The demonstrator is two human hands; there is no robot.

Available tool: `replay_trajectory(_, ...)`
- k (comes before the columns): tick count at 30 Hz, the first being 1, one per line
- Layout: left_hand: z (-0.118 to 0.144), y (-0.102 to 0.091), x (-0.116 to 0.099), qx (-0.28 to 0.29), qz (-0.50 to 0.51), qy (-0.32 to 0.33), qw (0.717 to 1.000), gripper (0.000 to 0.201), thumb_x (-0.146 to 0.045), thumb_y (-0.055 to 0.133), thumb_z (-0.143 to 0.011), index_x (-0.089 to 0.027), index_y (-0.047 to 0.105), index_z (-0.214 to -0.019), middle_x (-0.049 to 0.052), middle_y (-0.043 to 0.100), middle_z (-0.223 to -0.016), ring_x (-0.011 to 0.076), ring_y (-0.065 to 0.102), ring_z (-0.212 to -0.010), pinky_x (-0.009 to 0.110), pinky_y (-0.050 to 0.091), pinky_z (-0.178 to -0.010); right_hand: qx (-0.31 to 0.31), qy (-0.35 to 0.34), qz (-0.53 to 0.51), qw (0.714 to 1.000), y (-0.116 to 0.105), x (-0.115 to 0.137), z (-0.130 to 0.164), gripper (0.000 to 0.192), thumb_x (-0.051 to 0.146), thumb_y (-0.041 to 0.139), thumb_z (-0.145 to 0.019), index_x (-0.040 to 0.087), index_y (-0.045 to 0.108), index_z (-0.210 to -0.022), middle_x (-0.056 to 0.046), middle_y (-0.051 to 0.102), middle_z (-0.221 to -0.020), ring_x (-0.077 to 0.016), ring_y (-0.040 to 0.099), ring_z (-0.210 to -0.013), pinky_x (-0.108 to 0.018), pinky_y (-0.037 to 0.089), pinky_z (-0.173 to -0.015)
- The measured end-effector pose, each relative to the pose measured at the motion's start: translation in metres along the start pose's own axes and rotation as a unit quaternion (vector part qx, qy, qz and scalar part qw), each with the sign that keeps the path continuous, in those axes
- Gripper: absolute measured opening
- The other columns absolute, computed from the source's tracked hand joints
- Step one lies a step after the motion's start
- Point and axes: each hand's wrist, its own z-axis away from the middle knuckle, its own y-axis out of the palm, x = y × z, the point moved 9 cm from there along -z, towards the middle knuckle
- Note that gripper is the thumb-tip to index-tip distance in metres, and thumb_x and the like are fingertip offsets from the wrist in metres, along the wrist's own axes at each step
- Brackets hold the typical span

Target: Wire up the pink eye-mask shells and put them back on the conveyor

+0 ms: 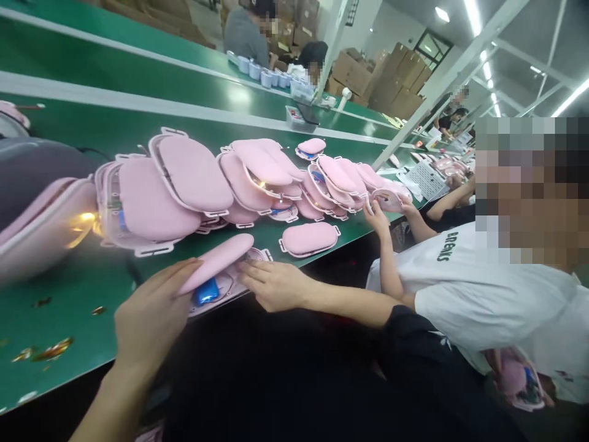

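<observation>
Pink pad [216, 263] overhangs the belt's near edge [83, 368], both hands' fingers [181, 273] pinching it.

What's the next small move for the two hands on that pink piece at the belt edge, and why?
Probably press the pink pad down onto its white base: it sits tilted, blue part exposed, left hand and right hand bracing either side.

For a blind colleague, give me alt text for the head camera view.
Two hands, left hand and right hand, hold a pink padded piece at the edge of a green conveyor piled with similar pink pieces. A co-worker stands alongside.
</observation>
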Motion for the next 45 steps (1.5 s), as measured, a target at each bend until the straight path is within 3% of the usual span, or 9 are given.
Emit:
replay_trajectory(4, 0.001, 0.007, 0.002, 0.058, 0.002, 0.039, 0.998, 0.052, -0.034, 0.033, -0.102, -0.033, 0.070, -0.139, -0.009, 0.071, -0.146, 0.0320, 0.067, -0.141, 0.061, 0.054, -0.119, -0.113, 0.163, -0.110, 0.974, -0.020, -0.038, 0.019, 0.050, 0.044, 0.060, -0.106, 0.015, 0.066, -0.147, -0.016, 0.063, -0.161, -0.0269, 0.055, -0.152, -0.046, 0.042, -0.132)
replay_trajectory(8, 0.004, 0.014, -0.002, 0.165, -0.009, 0.104, 0.981, 0.052, -0.048, 0.040, -0.099, -0.027, 0.072, -0.133, 0.001, 0.068, -0.153, 0.0360, 0.051, -0.157, 0.060, 0.048, -0.129, -0.067, 0.212, -0.159, 0.962, 0.005, -0.053, 0.016, 0.100, 0.075, 0.081, -0.086, 0.021, 0.048, -0.164, -0.019, 0.048, -0.171, -0.0369, 0.041, -0.160, -0.056, 0.034, -0.132)
replay_trajectory(14, 0.007, 0.028, -0.017, 0.232, -0.101, 0.141, 0.957, 0.094, -0.075, 0.074, -0.077, -0.025, 0.056, -0.154, 0.017, 0.040, -0.174, 0.0465, 0.043, -0.157, 0.062, 0.042, -0.130, 0.001, 0.151, -0.126, 0.981, 0.044, -0.047, 0.018, 0.046, 0.055, 0.070, -0.097, 0.019, 0.075, -0.124, -0.015, 0.073, -0.134, -0.0317, 0.059, -0.131, -0.048, 0.036, -0.121)
replay_trajectory(20, 0.021, 0.033, -0.038, 0.207, -0.223, 0.123, 0.945, 0.082, -0.078, 0.060, -0.090, -0.011, 0.066, -0.136, 0.033, 0.054, -0.144, 0.0552, 0.048, -0.143, 0.072, 0.040, -0.121, -0.019, 0.126, -0.063, 0.990, 0.017, -0.035, 0.056, 0.080, 0.069, 0.072, -0.094, 0.024, 0.057, -0.158, -0.015, 0.053, -0.168, -0.0352, 0.040, -0.156, -0.050, 0.031, -0.132)
replay_trajectory(24, 0.021, 0.040, -0.039, 0.214, -0.266, 0.124, 0.932, 0.083, -0.080, 0.056, -0.089, -0.006, 0.064, -0.127, 0.037, 0.047, -0.153, 0.0554, 0.041, -0.150, 0.067, 0.038, -0.124, -0.023, 0.249, -0.054, 0.967, 0.002, -0.078, 0.095, 0.093, 0.074, 0.075, -0.092, 0.028, 0.047, -0.168, -0.017, 0.036, -0.180, -0.0400, 0.031, -0.164, -0.058, 0.026, -0.135)
replay_trajectory(30, -0.011, 0.061, -0.021, 0.297, -0.315, 0.082, 0.898, 0.105, -0.087, 0.057, -0.078, -0.018, 0.057, -0.156, 0.027, 0.064, -0.127, 0.0557, 0.065, -0.112, 0.071, 0.051, -0.098, -0.037, 0.333, -0.079, 0.939, 0.000, -0.136, 0.107, 0.058, 0.056, 0.058, -0.110, 0.029, 0.057, -0.161, -0.015, 0.044, -0.177, -0.0359, 0.036, -0.163, -0.059, 0.023, -0.135)
replay_trajectory(34, -0.016, 0.062, -0.026, 0.336, -0.327, 0.092, 0.879, 0.099, -0.075, 0.062, -0.076, -0.024, 0.057, -0.160, 0.022, 0.066, -0.123, 0.0482, 0.068, -0.110, 0.062, 0.051, -0.105, -0.091, 0.368, -0.107, 0.919, 0.002, -0.119, 0.133, 0.056, 0.056, 0.060, -0.109, 0.030, 0.060, -0.158, -0.014, 0.044, -0.176, -0.0352, 0.033, -0.163, -0.058, 0.024, -0.135)
replay_trajectory(41, 0.005, 0.056, -0.013, 0.339, -0.342, 0.096, 0.871, 0.101, -0.069, 0.065, -0.079, -0.029, 0.042, -0.169, 0.021, 0.062, -0.125, 0.0478, 0.069, -0.105, 0.064, 0.055, -0.101, -0.156, 0.458, -0.199, 0.852, 0.045, -0.033, 0.230, 0.043, 0.034, 0.081, -0.092, 0.027, 0.073, -0.134, -0.012, 0.068, -0.139, -0.0297, 0.067, -0.126, -0.050, 0.061, -0.105)
replay_trajectory(45, 0.012, 0.048, -0.027, 0.264, -0.349, 0.109, 0.892, 0.090, -0.070, 0.057, -0.091, -0.031, 0.037, -0.170, 0.025, 0.052, -0.143, 0.0534, 0.061, -0.128, 0.070, 0.050, -0.110, -0.173, 0.422, -0.263, 0.850, 0.050, -0.020, 0.216, 0.052, 0.031, 0.080, -0.091, 0.029, 0.068, -0.141, -0.011, 0.067, -0.143, -0.0261, 0.070, -0.124, -0.047, 0.063, -0.108)
